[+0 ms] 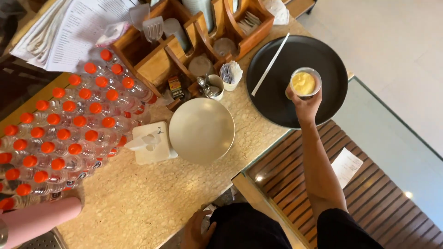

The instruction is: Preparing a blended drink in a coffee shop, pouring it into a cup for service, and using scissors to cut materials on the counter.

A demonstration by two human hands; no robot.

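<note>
My right hand (303, 105) holds a small clear cup of yellow sauce (305, 83) just above a large black round plate (318, 55) on the counter. A long white wrapped stick (270, 64) lies across the plate's left rim. My left hand (196, 231) rests low at the counter's near edge, fingers curled, nothing seen in it. A beige round plate (201, 130) sits left of the black one.
Several orange-capped water bottles (64, 124) crowd the left of the stone counter (138, 203). A white tissue box (150, 143), a wooden caddy (184, 41) with utensils, paper menus (78, 27) and a pink cylinder (37, 219) surround it. Right of the counter, a glass top (387, 147) covers wooden slats.
</note>
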